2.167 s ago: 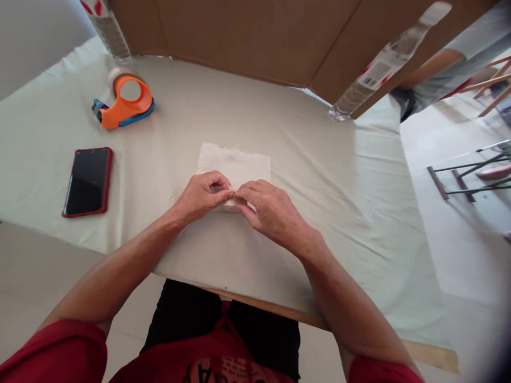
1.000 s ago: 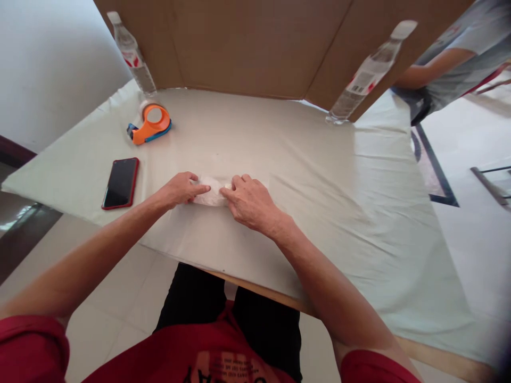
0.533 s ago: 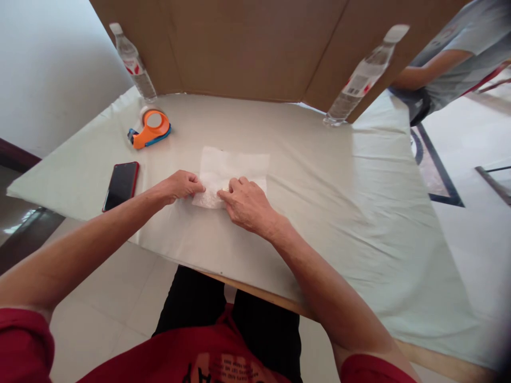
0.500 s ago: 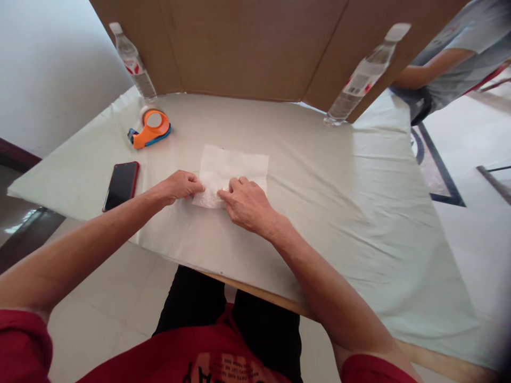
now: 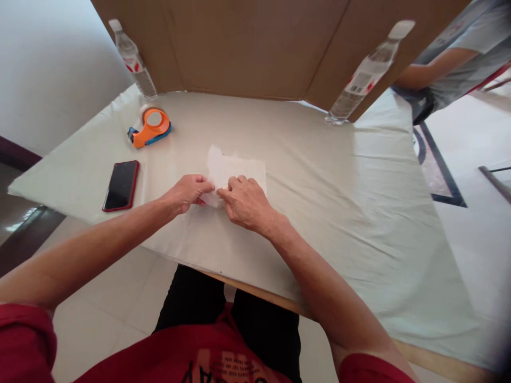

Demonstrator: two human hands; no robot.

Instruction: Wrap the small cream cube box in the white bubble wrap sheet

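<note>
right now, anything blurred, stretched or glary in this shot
In the head view, the grey sleeve at upper right looks smeared; the bottles lean outward, probably lens stretch; glare marks the dark floor at left; the paper is pale against the cloth.

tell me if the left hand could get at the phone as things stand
Probably yes: the phone lies to the left of the left hand, with nothing standing between them. That hand appears to pinch the white sheet, so it would likely need to let go first.

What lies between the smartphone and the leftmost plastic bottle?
An orange-and-blue tape dispenser lies between the smartphone and that bottle, in the head view.
</note>
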